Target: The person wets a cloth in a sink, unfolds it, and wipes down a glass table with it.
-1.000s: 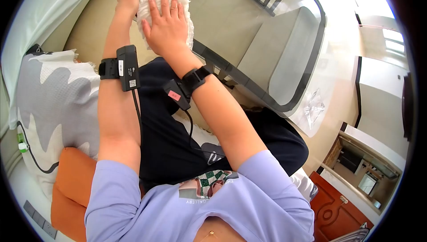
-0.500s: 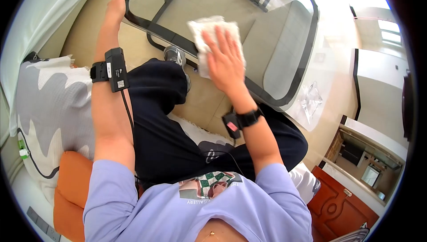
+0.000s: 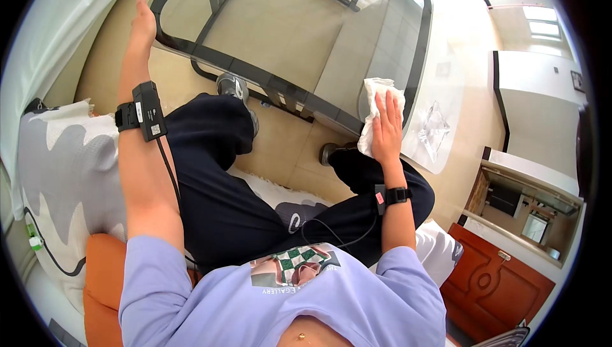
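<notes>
My right hand [image 3: 386,136] lies flat on a white folded cloth [image 3: 376,89], its fingers stretched out along the top. The cloth rests at the near right corner of a glass table [image 3: 268,82] with a dark border, and its underside is hidden. Beside the table's left corner is my left hand [image 3: 144,25], seen edge-on with stretched fingers partly hidden. Nothing shows in it. Whether it touches the glass edge I cannot tell.
A crumpled clear plastic piece [image 3: 433,131] lies on a pale surface right of the table. My legs are under the near edge, with a grey shoe [image 3: 233,87] on the floor. An orange cushion [image 3: 105,283] sits at my left. Cables run from both wrist devices.
My right hand and the cloth have moved right and nearer to me across the glass, to its near right corner. The view has shifted a little; my left hand keeps its place by the corner.
</notes>
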Available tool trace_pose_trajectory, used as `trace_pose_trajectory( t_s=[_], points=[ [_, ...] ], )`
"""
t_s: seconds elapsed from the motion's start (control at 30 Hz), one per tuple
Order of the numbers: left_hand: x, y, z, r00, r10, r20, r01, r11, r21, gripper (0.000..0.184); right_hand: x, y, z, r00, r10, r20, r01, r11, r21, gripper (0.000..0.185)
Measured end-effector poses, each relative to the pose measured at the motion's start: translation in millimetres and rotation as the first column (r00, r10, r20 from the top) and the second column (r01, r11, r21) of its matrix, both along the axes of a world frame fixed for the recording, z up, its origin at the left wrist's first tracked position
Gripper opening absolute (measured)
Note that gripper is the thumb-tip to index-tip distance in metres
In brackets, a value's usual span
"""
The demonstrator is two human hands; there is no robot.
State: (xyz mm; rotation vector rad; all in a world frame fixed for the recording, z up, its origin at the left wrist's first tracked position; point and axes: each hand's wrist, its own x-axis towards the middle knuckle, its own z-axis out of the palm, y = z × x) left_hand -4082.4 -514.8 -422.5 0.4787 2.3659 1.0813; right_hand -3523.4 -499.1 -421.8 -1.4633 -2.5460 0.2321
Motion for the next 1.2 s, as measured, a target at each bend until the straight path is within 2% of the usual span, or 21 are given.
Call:
trace_pose_trajectory(
  t_s=[0.1,0.23,0.37,0.5,0.57,0.6,0.63,0.73,0.77,0.87,0.93,1.07,1.13,1.2],
  points=[
    [1.2,1.1,1.3,0.999,-0.027,0.042,0.028,0.999,-0.036,0.086,-4.0,-2.9,-4.9,0.999,-0.053,-0.010,0.053,0.998,0.021,0.051],
    [7.9,5.6,-9.8,0.999,0.002,0.035,-0.005,0.997,0.075,0.096,-30.1,-6.4,-14.1,0.993,-0.116,0.037,0.111,0.986,0.121,0.052],
    [11.0,5.7,-12.1,1.000,0.020,0.021,-0.022,0.993,0.116,0.103,-113.3,-9.4,-7.3,0.996,0.054,0.073,-0.061,0.994,0.095,0.056],
    [23.1,5.1,0.3,0.999,0.017,-0.047,-0.012,0.995,0.102,0.102,-215.8,-5.3,-10.5,0.971,0.229,-0.063,-0.223,0.971,0.087,0.056],
    [25.1,4.7,5.7,0.996,-0.042,-0.077,0.041,0.999,-0.010,0.101,-265.9,-2.3,-10.3,0.937,0.329,-0.115,-0.318,0.942,0.107,0.054],
    [9.3,12.8,-24.3,0.995,0.000,-0.095,0.001,1.000,0.011,0.100,-289.5,-1.2,-13.1,0.920,0.363,-0.148,-0.345,0.929,0.132,0.054],
    [7.5,13.0,-30.2,0.994,0.000,-0.110,0.001,1.000,0.010,0.100,-312.3,0.0,-16.7,0.901,0.395,-0.180,-0.370,0.915,0.159,0.054],
    [10.6,13.7,-23.2,0.993,-0.004,-0.114,0.007,1.000,0.019,0.101,-360.9,5.1,-26.8,0.872,0.430,-0.232,-0.389,0.898,0.203,0.052],
    [7.6,14.2,-23.1,0.992,-0.011,-0.124,0.013,1.000,0.016,0.101,-366.9,7.1,-27.1,0.870,0.427,-0.247,-0.388,0.901,0.195,0.052],
    [6.8,15.2,-25.0,0.997,0.076,0.017,-0.076,0.997,0.000,0.101,-363.0,11.4,-29.9,0.851,0.463,-0.248,-0.417,0.882,0.217,0.052],
    [18.0,5.8,-5.9,0.999,0.031,0.006,-0.032,0.995,0.092,0.102,-356.8,13.7,-32.4,0.859,0.455,-0.235,-0.408,0.886,0.222,0.053],
    [28.8,1.2,14.3,1.000,0.004,-0.018,-0.003,0.999,0.049,0.102,-338.0,15.6,-32.5,0.891,0.416,-0.184,-0.373,0.899,0.228,0.055],
    [23.0,1.0,11.0,0.997,0.011,0.075,-0.014,0.999,0.034,0.101,-322.1,19.0,-32.2,0.908,0.382,-0.172,-0.344,0.914,0.216,0.056],
    [20.2,0.7,6.4,0.997,0.009,0.081,-0.012,0.999,0.037,0.101,-298.4,26.2,-30.2,0.930,0.333,-0.155,-0.306,0.936,0.176,0.059]
  ],
)
